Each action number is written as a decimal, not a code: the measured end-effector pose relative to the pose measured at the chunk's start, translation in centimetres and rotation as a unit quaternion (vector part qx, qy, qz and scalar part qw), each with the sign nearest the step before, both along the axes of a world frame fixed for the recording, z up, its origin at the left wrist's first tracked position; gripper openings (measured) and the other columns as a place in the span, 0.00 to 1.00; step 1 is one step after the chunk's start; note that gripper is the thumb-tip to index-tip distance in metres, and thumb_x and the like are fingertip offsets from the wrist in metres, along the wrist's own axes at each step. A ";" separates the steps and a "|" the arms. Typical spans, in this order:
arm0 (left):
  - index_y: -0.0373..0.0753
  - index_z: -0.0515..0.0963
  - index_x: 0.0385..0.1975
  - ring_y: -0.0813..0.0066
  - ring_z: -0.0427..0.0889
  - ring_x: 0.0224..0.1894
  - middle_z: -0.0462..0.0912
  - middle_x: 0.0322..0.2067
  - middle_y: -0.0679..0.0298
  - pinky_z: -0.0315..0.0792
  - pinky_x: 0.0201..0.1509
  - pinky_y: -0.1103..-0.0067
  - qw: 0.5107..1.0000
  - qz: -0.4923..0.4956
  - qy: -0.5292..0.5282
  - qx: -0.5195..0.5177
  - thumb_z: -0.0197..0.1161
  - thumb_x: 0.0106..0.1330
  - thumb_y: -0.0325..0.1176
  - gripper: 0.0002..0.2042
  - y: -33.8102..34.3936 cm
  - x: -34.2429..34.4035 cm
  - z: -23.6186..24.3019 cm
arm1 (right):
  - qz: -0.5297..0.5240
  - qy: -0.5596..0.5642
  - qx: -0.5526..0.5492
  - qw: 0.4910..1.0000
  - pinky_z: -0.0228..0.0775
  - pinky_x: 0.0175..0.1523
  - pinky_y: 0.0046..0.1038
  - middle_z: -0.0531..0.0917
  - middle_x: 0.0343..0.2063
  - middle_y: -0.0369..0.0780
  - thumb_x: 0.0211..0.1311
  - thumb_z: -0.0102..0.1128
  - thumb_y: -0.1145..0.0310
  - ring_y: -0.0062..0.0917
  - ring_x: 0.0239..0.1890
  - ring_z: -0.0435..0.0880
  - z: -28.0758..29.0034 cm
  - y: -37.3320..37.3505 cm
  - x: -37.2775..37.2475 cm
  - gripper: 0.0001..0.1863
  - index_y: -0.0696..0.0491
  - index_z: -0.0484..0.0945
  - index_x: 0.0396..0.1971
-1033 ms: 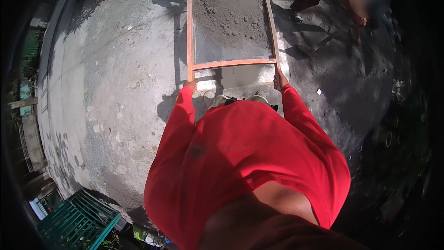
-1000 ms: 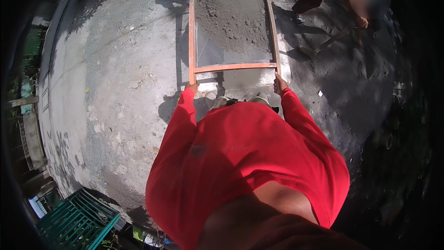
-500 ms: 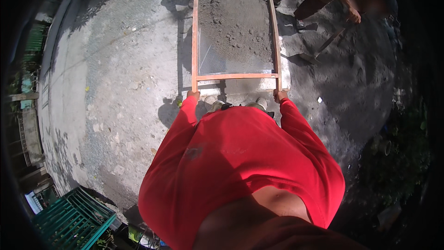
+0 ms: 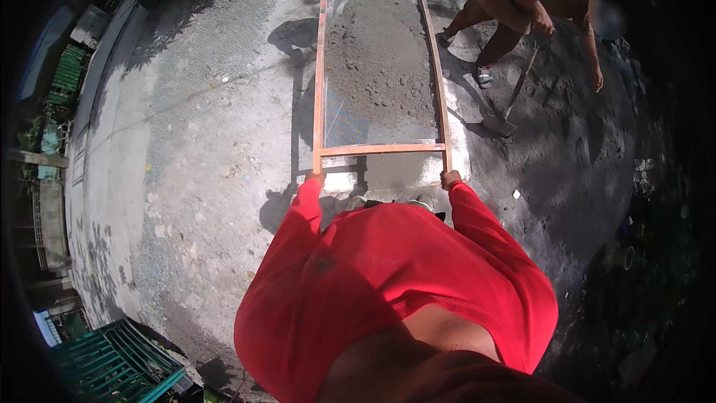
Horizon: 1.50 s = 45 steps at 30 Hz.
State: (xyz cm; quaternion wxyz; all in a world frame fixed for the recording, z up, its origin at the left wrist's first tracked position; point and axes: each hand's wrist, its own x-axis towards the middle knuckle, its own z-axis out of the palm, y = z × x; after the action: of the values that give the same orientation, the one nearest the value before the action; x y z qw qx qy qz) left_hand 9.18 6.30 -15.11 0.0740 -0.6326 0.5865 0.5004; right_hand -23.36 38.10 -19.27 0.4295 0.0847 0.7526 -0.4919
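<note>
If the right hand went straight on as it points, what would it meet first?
Along the wooden handle it grips, the right hand would probably meet the near crossbar first, though depth is unclear.

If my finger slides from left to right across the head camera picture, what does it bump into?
Green slatted thing → left hand of the person in red → grey sandy heap → that person's right hand → shovel.

Wooden-framed mesh screen (image 4: 384, 149), stretched lengthwise
From here I see grey sand (image 4: 380, 52) heaped along it, lumpy toward the near end.
</note>
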 end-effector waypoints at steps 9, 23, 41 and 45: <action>0.37 0.70 0.26 0.79 0.65 0.13 0.71 0.16 0.67 0.59 0.15 0.80 0.998 0.051 0.015 0.046 0.56 0.48 0.41 0.13 8.4 8.9 -6.1 | 0.044 0.177 0.116 0.976 0.61 0.18 0.25 0.72 0.10 0.38 0.36 0.61 0.65 0.22 0.13 0.71 -3.7 9.0 8.3 0.12 0.59 0.72 0.16; 0.36 0.69 0.20 0.78 0.68 0.11 0.68 0.10 0.67 0.62 0.13 0.81 0.996 0.046 0.074 0.008 0.51 0.47 0.30 0.05 -9.3 -7.4 7.2 | 0.003 0.012 -0.001 1.000 0.48 0.11 0.25 0.62 0.06 0.34 0.43 0.50 0.74 0.21 0.07 0.61 10.6 -8.3 -8.3 0.05 0.54 0.63 0.16; 0.32 0.71 0.20 0.74 0.72 0.14 0.71 0.11 0.64 0.64 0.15 0.78 0.997 0.042 0.043 -0.041 0.53 0.45 0.29 0.06 4.6 1.9 -3.3 | 0.012 0.037 -0.006 0.999 0.52 0.11 0.24 0.66 0.08 0.34 0.44 0.49 0.71 0.20 0.08 0.64 -1.3 5.1 1.2 0.04 0.55 0.67 0.16; 0.35 0.70 0.17 0.78 0.71 0.14 0.71 0.12 0.66 0.63 0.16 0.80 0.999 0.024 0.041 -0.027 0.53 0.46 0.31 0.06 -4.0 -4.6 1.7 | -0.023 -0.030 -0.056 0.998 0.50 0.10 0.23 0.64 0.08 0.34 0.44 0.46 0.72 0.20 0.07 0.62 4.2 -2.8 -6.0 0.04 0.56 0.68 0.21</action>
State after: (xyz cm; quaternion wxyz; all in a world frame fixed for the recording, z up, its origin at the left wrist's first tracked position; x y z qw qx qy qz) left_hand 4.59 2.29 -13.38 0.0210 -0.6269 0.5872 0.5116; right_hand -29.37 35.31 -15.10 0.4449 0.0922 0.7084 -0.5401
